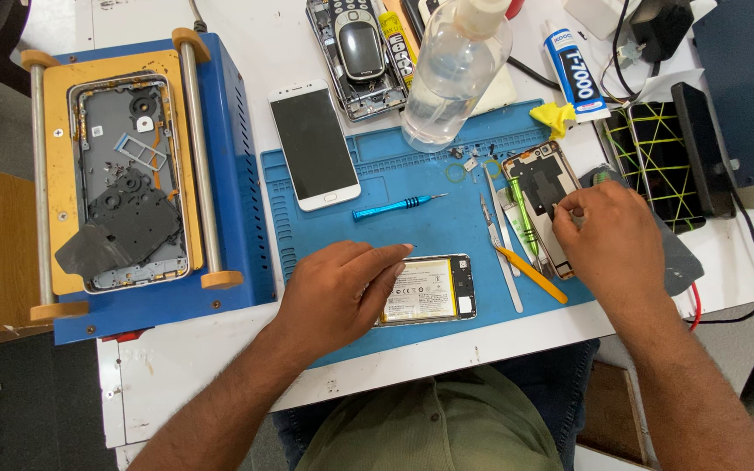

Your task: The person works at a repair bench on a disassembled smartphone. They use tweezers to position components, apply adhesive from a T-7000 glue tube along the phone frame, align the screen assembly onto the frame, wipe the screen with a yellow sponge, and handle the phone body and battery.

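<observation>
My left hand [342,292] flat, open, pinning battery [425,296] on mat [377,174]. Right hand [608,240] pinching part at open phone [541,196]. Mid-disassembly, I judge; next move needs steady fingertip pull.

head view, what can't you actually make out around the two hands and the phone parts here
- Head view: the left end of the phone body with the battery is hidden under the left hand.
- Head view: what the right hand pinches over the opened phone frame is hidden by its fingertips and too small to tell.
- Head view: the clear bottle is cut off by the top edge.
- Head view: the small loose parts on the blue mat are too small to identify.
</observation>
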`<state>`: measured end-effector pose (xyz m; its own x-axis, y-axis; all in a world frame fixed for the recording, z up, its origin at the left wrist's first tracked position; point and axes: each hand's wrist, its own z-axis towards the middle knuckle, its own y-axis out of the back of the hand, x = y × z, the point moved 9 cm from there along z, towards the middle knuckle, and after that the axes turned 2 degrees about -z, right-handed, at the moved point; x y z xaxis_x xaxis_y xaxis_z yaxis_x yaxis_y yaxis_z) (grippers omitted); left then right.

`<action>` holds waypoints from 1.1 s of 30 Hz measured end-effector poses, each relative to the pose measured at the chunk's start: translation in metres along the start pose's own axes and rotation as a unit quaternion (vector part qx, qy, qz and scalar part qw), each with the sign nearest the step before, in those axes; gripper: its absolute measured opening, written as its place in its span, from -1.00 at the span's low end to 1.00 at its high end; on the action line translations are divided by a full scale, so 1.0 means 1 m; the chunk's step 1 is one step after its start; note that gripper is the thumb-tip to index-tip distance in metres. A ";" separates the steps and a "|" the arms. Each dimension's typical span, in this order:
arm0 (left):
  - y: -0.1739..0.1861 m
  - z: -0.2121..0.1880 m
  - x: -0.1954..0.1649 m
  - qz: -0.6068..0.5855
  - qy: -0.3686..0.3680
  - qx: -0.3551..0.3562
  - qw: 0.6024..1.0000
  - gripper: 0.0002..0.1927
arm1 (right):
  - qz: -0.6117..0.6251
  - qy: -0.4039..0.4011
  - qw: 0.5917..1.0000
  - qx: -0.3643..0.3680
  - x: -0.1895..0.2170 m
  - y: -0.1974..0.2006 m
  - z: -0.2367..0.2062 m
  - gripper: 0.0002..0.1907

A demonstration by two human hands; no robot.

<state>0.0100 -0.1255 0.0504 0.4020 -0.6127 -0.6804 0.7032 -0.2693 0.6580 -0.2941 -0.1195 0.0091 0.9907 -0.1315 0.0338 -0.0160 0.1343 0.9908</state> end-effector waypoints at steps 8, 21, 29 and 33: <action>0.003 0.000 -0.003 -0.005 -0.010 -0.011 1.000 -0.80 | -0.022 -0.081 0.989 0.121 -0.004 -0.013 0.012 -0.80; 0.002 -0.001 -0.003 0.005 -0.009 -0.005 1.000 -0.79 | 0.311 -0.190 0.927 0.084 -0.034 0.014 0.011 -0.83; -0.001 0.000 0.000 0.001 0.001 0.006 1.000 -0.79 | 0.355 -0.128 0.925 0.051 -0.038 0.013 0.015 -0.80; 0.001 -0.001 -0.002 0.005 -0.004 -0.001 1.000 -0.79 | 0.324 -0.125 0.936 0.049 -0.047 0.013 0.020 -0.80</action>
<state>0.0105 -0.1243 0.0519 0.4043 -0.6213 -0.6712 0.7002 -0.2619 0.6642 -0.3431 -0.1309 0.0227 0.7058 -0.2817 0.6500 -0.6278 0.1764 0.7582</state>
